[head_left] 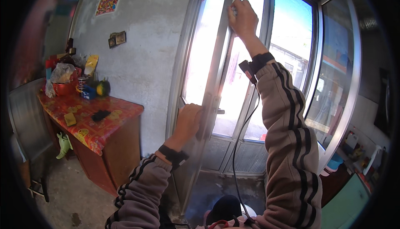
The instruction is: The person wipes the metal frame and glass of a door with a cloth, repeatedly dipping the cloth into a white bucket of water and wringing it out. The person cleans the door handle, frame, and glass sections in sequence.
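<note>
A metal-framed glass door [214, 68] stands swung inward before me. My left hand [189, 121] is closed around the door's handle on the near side, and its fingers mostly hide that handle. On the far side, a dark lever handle [221, 112] sticks out at the same height. Higher up, my right hand [245, 20] is raised to the door's upright edge. Its fingers are closed on a small crumpled pale wad [234, 10], pressed against the frame; what it is made of is too small to tell. Both wrists wear black straps with small devices.
A red-covered cabinet [112, 122] stands left, bearing a red basin [63, 88], a green-and-orange gourd [103, 88] and a yellow sponge [70, 119]. Another glazed door leaf [333, 70] is swung open at right. A black cable [234, 162] hangs from my right wrist. A white bucket [249, 212] is below.
</note>
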### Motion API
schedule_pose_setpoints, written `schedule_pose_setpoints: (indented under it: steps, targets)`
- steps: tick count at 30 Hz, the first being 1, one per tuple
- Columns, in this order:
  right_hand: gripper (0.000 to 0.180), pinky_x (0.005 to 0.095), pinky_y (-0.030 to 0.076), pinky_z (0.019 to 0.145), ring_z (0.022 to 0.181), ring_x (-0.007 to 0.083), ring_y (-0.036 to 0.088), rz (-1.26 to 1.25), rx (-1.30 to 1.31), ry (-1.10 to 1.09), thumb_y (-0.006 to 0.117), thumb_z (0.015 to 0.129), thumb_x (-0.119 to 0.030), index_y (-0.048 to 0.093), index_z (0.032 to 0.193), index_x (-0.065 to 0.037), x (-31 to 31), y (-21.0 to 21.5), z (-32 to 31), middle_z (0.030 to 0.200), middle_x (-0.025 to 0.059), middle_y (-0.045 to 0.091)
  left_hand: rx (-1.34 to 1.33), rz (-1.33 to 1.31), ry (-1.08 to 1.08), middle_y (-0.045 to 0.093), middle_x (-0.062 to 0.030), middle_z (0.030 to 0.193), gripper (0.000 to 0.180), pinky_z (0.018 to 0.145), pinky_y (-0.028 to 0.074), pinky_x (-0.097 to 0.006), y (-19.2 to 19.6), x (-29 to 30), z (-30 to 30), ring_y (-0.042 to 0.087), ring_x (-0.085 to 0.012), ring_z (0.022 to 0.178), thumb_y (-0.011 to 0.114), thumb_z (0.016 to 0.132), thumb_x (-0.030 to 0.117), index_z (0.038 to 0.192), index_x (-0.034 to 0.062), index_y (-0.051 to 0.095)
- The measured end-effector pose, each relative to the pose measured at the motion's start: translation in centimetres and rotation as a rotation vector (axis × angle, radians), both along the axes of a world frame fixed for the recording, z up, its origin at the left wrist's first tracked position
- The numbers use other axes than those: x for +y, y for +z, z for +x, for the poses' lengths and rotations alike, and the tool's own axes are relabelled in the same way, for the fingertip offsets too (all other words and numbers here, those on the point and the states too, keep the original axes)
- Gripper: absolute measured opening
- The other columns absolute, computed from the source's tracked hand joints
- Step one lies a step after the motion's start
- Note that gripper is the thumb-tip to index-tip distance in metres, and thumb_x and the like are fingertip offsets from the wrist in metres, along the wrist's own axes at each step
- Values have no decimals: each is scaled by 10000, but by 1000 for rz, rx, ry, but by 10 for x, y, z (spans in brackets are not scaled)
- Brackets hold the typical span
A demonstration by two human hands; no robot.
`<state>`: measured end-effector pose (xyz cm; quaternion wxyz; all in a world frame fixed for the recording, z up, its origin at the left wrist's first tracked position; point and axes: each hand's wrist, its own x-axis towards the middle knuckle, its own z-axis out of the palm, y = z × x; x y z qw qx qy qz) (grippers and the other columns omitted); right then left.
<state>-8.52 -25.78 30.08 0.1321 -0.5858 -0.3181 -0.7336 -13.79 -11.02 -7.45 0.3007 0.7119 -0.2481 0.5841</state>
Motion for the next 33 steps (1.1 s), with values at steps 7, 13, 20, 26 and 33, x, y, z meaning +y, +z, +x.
schedule_pose_setpoints:
  steps: [7, 13, 20, 26, 33]
  targets:
    - [117, 590, 558, 815, 925, 475, 698, 161, -263, -88, 677, 970, -161, 705, 1015, -56, 3, 88, -5, 982, 224, 681, -7, 68, 27, 715, -144, 1108, 214, 963, 480, -495, -5, 34, 11, 663, -386, 1074, 654, 1004, -15, 1210, 14, 704]
    - [173, 556, 577, 837, 950, 474, 704, 205, -256, -102, 671, 970, -200, 718, 1040, -50, 27, 95, 4, 1016, 233, 706, -52, 13, -35, 719, -145, 1121, 192, 980, 477, -491, -13, 55, 14, 663, -378, 1092, 642, 1027, 15, 1209, 12, 704]
    - [221, 502, 591, 891, 1041, 371, 730, 186, 25, -40, 740, 1017, -373, 750, 1117, -177, 60, 56, -5, 1108, 134, 689, 24, 20, -4, 716, -136, 1094, 172, 981, 481, -505, -7, 49, -11, 664, -366, 1084, 605, 1063, 107, 1173, 26, 710]
    - [189, 507, 581, 862, 1016, 354, 699, 130, 112, 54, 672, 1041, -357, 687, 1081, -173, 35, 12, -33, 1073, 114, 636, 6, 32, 24, 724, -171, 1121, 219, 977, 509, -517, 1, 26, -40, 666, -405, 1096, 583, 1097, 151, 1187, 1, 715]
    - [166, 474, 558, 783, 910, 337, 698, 171, 155, 77, 768, 998, -298, 715, 994, -141, 23, -46, -50, 992, 96, 639, 85, -129, -13, 715, -163, 1073, 137, 944, 521, -517, -1, 2, -53, 672, -416, 1060, 637, 1022, 61, 1130, 17, 710]
